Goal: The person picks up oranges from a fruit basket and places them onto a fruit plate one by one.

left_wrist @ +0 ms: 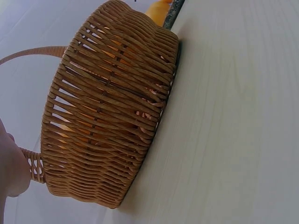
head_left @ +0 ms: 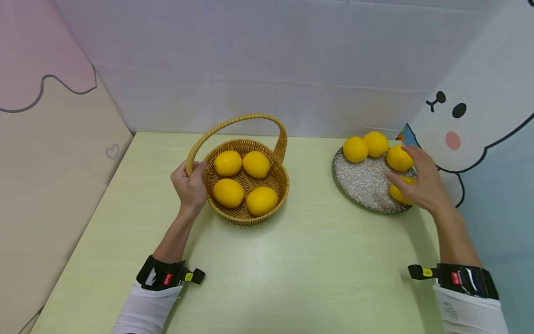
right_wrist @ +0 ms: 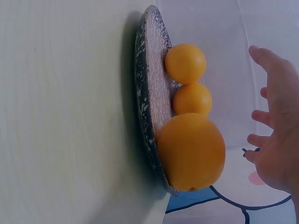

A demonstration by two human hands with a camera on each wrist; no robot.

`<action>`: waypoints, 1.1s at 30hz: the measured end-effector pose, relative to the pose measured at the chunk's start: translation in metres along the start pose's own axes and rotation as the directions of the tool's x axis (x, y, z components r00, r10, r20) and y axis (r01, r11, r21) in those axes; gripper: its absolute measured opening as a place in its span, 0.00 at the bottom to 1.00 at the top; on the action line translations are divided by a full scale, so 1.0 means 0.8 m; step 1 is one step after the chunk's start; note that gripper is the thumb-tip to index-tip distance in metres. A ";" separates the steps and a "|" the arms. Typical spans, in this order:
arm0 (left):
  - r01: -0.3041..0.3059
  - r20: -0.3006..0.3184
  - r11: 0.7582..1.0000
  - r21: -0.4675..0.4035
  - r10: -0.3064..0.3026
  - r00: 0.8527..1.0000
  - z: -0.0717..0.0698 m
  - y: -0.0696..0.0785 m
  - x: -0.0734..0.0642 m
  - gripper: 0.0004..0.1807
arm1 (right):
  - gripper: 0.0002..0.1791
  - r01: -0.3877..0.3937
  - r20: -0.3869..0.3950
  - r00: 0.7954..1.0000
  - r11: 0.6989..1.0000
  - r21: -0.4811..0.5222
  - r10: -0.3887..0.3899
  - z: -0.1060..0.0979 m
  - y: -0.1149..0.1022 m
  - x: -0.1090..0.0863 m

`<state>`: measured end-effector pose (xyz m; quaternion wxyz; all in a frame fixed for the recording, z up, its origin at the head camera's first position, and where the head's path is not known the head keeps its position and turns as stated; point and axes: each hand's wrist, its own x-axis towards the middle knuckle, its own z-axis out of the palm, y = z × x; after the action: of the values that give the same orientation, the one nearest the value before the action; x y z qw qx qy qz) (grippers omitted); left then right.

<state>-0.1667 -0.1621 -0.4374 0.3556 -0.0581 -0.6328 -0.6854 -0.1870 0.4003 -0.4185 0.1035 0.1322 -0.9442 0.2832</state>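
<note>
My left hand (head_left: 189, 185) grips the handle (head_left: 238, 121) of a round woven wicker basket (head_left: 282, 204) at its left end. Several round oranges (head_left: 261, 201), yellowish in the head view, lie inside the basket. In the left wrist view the basket wall (left_wrist: 103, 102) rests on the table, and part of the left hand (left_wrist: 11, 163) shows at its handle. At the right, my right hand (head_left: 425, 181) hovers over a speckled plate (head_left: 363, 183), thumb and fingers spread apart. Several oranges (right_wrist: 191, 151) sit along the plate's edge, below the right hand (right_wrist: 280, 126), which holds nothing.
The pale table (head_left: 304, 269) reaches back to a white sheet-like wall (head_left: 271, 69). A printed panel with a cartoon face (head_left: 459, 111) stands close behind and right of the plate. Another panel (head_left: 54, 185) runs along the left edge.
</note>
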 end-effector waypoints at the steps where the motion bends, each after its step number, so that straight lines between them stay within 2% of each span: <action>1: -0.001 0.000 1.000 0.002 0.001 1.000 0.000 0.000 0.000 0.19 | 0.47 0.005 0.001 1.000 1.000 -0.004 -0.005 0.000 -0.001 0.000; 10: -0.007 0.003 1.000 -0.011 0.007 1.000 -0.002 -0.003 0.001 0.20 | 0.47 0.024 -0.003 1.000 1.000 -0.004 -0.024 0.001 -0.008 0.004; 15: -0.013 0.000 0.999 -0.030 0.013 1.000 -0.002 -0.003 0.001 0.20 | 0.47 0.021 0.030 0.999 1.000 0.010 -0.022 0.003 -0.021 0.008; 20: -0.005 -0.003 0.999 -0.047 0.005 1.000 0.000 -0.003 0.001 0.18 | 0.45 0.095 0.052 0.994 0.995 0.034 -0.096 0.017 -0.042 0.017; 27: -0.001 -0.009 1.000 -0.031 0.001 1.000 0.001 -0.005 0.001 0.16 | 0.46 0.194 0.104 0.975 0.980 0.048 -0.198 0.053 -0.083 0.027; 33: 0.005 -0.005 1.000 -0.016 -0.005 1.000 0.001 -0.002 0.000 0.18 | 0.46 0.305 0.166 0.936 0.950 0.062 -0.311 0.084 -0.128 0.034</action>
<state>-0.1682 -0.1616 -0.4385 0.3552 -0.0576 -0.6264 -0.6915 -0.1893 0.2747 -0.4140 0.0614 0.3044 -0.9122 0.2672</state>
